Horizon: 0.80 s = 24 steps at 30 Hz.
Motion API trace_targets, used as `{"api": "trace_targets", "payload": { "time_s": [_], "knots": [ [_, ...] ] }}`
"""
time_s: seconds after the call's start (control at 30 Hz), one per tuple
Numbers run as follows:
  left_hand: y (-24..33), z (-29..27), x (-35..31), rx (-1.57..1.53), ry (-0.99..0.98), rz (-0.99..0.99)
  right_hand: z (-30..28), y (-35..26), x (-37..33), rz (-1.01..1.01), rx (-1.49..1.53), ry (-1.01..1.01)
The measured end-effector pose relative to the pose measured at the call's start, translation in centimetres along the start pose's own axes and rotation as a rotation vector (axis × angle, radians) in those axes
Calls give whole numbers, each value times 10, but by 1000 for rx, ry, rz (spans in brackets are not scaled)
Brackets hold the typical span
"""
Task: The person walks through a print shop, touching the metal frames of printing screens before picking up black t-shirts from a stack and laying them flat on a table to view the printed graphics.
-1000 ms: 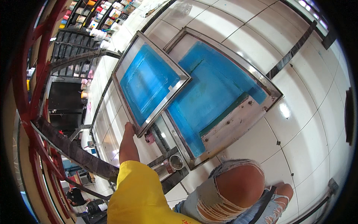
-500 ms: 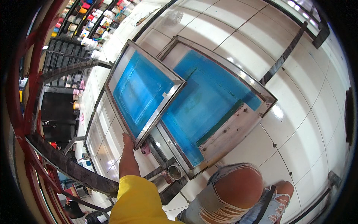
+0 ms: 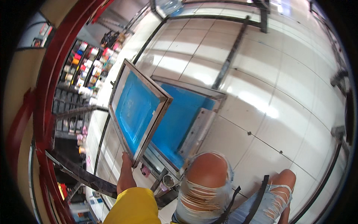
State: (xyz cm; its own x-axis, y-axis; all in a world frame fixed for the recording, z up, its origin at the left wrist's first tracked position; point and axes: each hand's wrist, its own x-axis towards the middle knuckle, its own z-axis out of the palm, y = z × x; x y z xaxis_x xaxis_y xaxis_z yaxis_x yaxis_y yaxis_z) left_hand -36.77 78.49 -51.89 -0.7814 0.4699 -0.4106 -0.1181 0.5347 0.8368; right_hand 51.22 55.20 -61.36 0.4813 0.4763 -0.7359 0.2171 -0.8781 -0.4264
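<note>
Left hand (image 3: 126,175) clamped on the bottom corner of a wood-framed screen (image 3: 137,108) with blue mesh, thumb side up along the frame edge. Screen tilted up on edge, leaning away over a second, larger blue screen (image 3: 182,123) lying flat on the white tiled floor (image 3: 261,93). Arm in a yellow sleeve (image 3: 136,205) reaching straight forward from the lower edge, wrist roughly level with the frame's lowest point. Right hand out of sight. By the look of it, mid-lift of the upper screen off the lower one; next, probably a firmer hold on a second edge to keep the frame from swinging. Knees in torn denim shorts (image 3: 209,194) bent just right of the arm. Small round tin (image 3: 168,181) beside the lower frame. Red metal bars (image 3: 56,74) and shelves of bottles (image 3: 85,63) at left.
</note>
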Motion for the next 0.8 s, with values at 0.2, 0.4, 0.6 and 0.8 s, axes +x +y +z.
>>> {"api": "trace_targets", "payload": {
  "time_s": [0.2,0.4,0.6,0.8],
  "knots": [
    [53,60,-43,37,-218,82,-30,34,-7,-77,117,28],
    [94,126,-101,239,-424,215,-86,32,-29,-218,257,49],
    [146,206,-206,438,-441,155,-168,-77,-94,-477,349,239],
    [164,253,-329,499,-816,219,-217,-193,-218,-808,695,55]
  ]
}}
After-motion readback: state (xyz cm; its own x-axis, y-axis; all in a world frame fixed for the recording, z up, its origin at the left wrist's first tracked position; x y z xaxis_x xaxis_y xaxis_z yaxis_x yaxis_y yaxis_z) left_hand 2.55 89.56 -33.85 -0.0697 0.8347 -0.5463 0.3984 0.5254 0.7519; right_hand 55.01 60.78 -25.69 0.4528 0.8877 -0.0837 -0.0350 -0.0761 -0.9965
